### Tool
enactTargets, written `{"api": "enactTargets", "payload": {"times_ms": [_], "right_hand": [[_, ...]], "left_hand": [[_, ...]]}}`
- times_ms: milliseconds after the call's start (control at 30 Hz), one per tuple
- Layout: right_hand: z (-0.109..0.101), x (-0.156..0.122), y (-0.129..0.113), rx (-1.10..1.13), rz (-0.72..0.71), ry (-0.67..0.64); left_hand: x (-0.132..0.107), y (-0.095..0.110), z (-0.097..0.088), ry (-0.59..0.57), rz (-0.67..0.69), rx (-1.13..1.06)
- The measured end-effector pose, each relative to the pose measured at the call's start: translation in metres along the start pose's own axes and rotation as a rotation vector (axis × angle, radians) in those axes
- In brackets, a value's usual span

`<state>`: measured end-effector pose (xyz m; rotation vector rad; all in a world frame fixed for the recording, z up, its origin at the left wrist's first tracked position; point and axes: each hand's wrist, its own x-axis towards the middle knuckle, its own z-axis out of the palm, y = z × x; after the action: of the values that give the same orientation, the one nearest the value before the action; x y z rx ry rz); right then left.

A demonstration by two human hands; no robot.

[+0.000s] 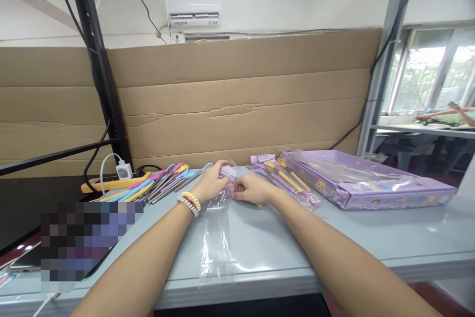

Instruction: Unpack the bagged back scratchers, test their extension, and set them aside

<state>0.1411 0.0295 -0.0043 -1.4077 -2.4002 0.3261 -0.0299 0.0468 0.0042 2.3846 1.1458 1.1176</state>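
Note:
My left hand is closed on a clear plastic bag, whose long empty end trails toward the table's front edge. A pink and white printed label shows at the bag's top, between my hands. Close on the right, my right hand has its fingers curled in a pinch against the bag; what they grip is hidden. A small yellow tip peeks out beneath that hand. Beyond it lie bagged utensils with yellow and purple handles, forks among them.
Left of my hands is a pile of metal utensils with coloured handles. A purple box with a clear film top stands at right. A power strip with a white charger and a blurred-out device are at left. Cardboard walls the back.

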Motion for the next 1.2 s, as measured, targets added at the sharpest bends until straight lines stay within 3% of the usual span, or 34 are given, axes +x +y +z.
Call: {"api": "enactTargets", "payload": {"times_ms": [733,1200], "right_hand": [[0.0,0.0,0.001,-0.013,-0.047,0.094],[0.003,0.004,0.009,-0.104,0.039,0.147]], "left_hand": [[0.0,0.007,-0.002,0.064,-0.045,0.006],[0.001,0.004,-0.001,0.064,-0.054,-0.024]]}}
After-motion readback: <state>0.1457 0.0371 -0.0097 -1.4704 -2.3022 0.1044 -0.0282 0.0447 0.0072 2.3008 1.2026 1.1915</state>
